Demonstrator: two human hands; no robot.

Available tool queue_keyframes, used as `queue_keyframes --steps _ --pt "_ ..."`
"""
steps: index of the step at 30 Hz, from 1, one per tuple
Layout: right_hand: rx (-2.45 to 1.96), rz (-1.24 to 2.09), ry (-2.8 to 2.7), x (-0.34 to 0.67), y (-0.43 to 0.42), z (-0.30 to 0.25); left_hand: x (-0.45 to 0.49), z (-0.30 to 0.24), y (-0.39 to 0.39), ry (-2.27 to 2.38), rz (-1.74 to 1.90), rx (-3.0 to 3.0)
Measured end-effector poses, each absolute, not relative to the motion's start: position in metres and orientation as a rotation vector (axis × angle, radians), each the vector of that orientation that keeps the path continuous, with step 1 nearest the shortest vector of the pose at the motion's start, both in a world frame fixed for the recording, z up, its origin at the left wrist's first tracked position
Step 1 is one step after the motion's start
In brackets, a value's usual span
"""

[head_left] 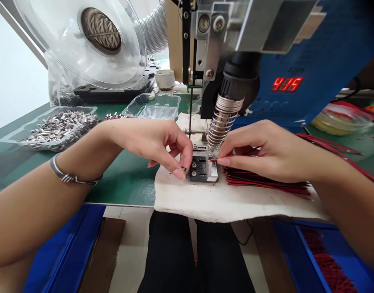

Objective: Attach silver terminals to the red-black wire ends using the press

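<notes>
My left hand point(162, 146) pinches a small metal cylindrical part point(183, 169) between thumb and finger, just left of the black fixture plate point(202, 169). Over the plate's right side, my right hand point(257, 152) grips a thin red wire point(214, 160), its tip lying at the small metal block point(212, 173). Directly above that tip points the spring-wrapped soldering iron point(225, 118) of the machine. Beneath my right hand a bundle of red and black wires point(266, 181) rests on the white cloth point(235, 205).
At left stands a clear tray of small metal parts point(57, 128); behind it is a clear plastic tray point(153, 106). A round transparent fume hood point(68, 40) hangs at upper left. The blue machine housing point(312, 61) shows a red display. Blue bins point(333, 252) flank my legs below the table.
</notes>
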State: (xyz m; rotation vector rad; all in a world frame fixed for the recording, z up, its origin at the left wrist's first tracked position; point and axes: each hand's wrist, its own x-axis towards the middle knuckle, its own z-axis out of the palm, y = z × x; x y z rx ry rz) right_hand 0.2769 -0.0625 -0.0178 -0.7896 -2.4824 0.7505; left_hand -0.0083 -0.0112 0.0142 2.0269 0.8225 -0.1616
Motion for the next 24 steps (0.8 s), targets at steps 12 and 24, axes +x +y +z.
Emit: queue_keyframes --steps 12,24 --pt "-0.892 0.742 -2.409 0.277 -0.062 -0.017 -0.004 0.008 -0.015 0.622 -0.156 1.984" --pt "-0.832 0.913 -2.442 0.280 -0.045 -0.022 0.001 0.003 -0.019 0.612 -0.179 1.941"
